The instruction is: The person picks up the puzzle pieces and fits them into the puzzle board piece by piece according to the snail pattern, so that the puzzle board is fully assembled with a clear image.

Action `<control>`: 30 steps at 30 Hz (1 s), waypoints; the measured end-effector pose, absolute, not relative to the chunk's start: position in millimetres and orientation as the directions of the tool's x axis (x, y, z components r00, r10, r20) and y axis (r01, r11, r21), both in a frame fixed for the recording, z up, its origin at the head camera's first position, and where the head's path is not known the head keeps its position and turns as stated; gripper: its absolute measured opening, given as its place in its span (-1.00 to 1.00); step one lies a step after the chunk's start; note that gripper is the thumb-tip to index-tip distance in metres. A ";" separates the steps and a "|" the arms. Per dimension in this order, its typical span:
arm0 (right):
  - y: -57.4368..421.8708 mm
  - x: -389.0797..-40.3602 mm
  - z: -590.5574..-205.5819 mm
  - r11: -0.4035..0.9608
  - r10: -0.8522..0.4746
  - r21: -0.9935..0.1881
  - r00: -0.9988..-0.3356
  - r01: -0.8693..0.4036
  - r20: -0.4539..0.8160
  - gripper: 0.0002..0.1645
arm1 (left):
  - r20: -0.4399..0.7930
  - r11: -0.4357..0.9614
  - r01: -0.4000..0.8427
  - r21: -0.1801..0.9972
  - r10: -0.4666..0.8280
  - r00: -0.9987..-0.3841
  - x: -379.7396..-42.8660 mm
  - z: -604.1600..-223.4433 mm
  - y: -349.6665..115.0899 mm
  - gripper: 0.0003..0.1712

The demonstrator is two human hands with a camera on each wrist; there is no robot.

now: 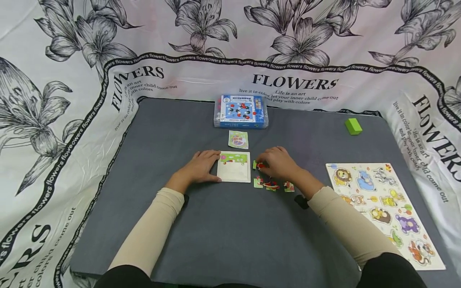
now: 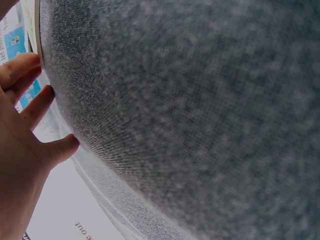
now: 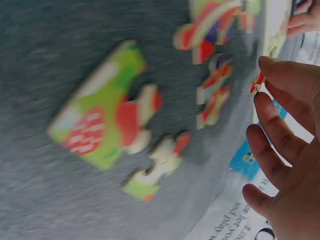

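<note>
A small square puzzle board [image 1: 233, 173] lies flat, with a green strip of fitted pieces along its far side. My left hand [image 1: 200, 166] rests at its left edge, fingers spread and fairly straight, fingertips and thumb right at the rim. Just right of the board, my right hand [image 1: 279, 163] pinches a small red puzzle piece [image 3: 257, 84] between thumb and finger. Below that hand lie several loose puzzle pieces [image 1: 271, 185], green, red and white. One corner piece [image 3: 90, 132] shows a red dotted shape on green.
Beyond the board lie a small picture card [image 1: 238, 139] and a clear-and-blue boxed set [image 1: 241, 112]. A green block [image 1: 353, 126] sits at the back right. A large animal puzzle board [image 1: 381, 216] lies at the right, under the right forearm. Flowered cloth [image 1: 201, 80] borders the grey table [image 1: 230, 240].
</note>
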State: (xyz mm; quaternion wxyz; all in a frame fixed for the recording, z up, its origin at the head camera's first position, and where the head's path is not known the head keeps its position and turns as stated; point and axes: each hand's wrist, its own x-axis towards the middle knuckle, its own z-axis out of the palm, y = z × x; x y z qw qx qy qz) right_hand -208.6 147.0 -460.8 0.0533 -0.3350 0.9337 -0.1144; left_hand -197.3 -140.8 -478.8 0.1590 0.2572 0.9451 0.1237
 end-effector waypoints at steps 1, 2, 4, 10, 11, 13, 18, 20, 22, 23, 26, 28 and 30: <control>144.2 -209.0 -459.6 0.745 -0.641 -0.256 -0.767 -0.616 -0.018 -0.72 | -0.238 0.837 0.447 0.315 0.526 -0.817 -197.3 -478.6 -140.7 -0.01; 140.4 -209.8 -458.7 0.742 -0.644 -0.254 -0.765 -0.620 -0.015 -0.71 | -0.238 0.837 0.446 0.316 0.525 -0.817 -197.5 -478.4 -140.5 -0.01; 131.0 -210.9 -457.8 0.733 -0.656 -0.250 -0.755 -0.633 -0.012 -0.70 | -0.240 0.840 0.444 0.313 0.522 -0.818 -197.7 -478.0 -140.3 0.00; 96.5 -211.2 -458.0 0.717 -0.679 -0.246 -0.733 -0.652 -0.034 -0.69 | -0.226 0.832 0.454 0.319 0.532 -0.816 -199.1 -479.0 -139.4 -0.02; 91.3 -211.1 -458.3 0.716 -0.680 -0.247 -0.732 -0.653 -0.036 -0.68 | -0.220 0.829 0.459 0.320 0.536 -0.815 -199.4 -479.5 -139.3 -0.03; 82.1 -211.2 -459.5 0.715 -0.682 -0.244 -0.730 -0.655 -0.038 -0.68 | -0.211 0.825 0.466 0.319 0.541 -0.814 -199.7 -480.2 -139.3 -0.03; 66.1 -212.4 -464.0 0.713 -0.686 -0.245 -0.726 -0.657 -0.048 -0.65 | -0.208 0.823 0.467 0.323 0.543 -0.813 -199.8 -479.8 -139.3 -0.04; 62.0 -212.9 -466.0 0.711 -0.688 -0.246 -0.724 -0.659 -0.047 -0.63 | -0.213 0.826 0.464 0.321 0.540 -0.814 -199.6 -479.3 -139.3 -0.04; 59.1 -213.5 -468.5 0.714 -0.686 -0.238 -0.726 -0.659 -0.048 -0.64 | -0.216 0.827 0.461 0.322 0.539 -0.814 -199.2 -478.7 -139.3 -0.04; 58.0 -213.7 -469.7 0.714 -0.686 -0.236 -0.726 -0.659 -0.047 -0.64 | -0.218 0.827 0.461 0.323 0.538 -0.814 -198.9 -478.4 -139.3 -0.04; 55.3 -213.8 -472.7 0.717 -0.684 -0.225 -0.727 -0.659 -0.051 -0.66 | -0.220 0.828 0.462 0.317 0.538 -0.813 -198.2 -478.3 -140.1 -0.05; 53.4 -213.9 -473.7 0.714 -0.688 -0.223 -0.724 -0.663 -0.052 -0.68 | -0.222 0.830 0.460 0.315 0.535 -0.815 -197.9 -478.2 -140.8 -0.04; 51.6 -213.9 -473.6 0.710 -0.694 -0.213 -0.718 -0.671 -0.052 -0.68 | -0.223 0.833 0.456 0.313 0.531 -0.817 -197.7 -478.5 -141.7 -0.04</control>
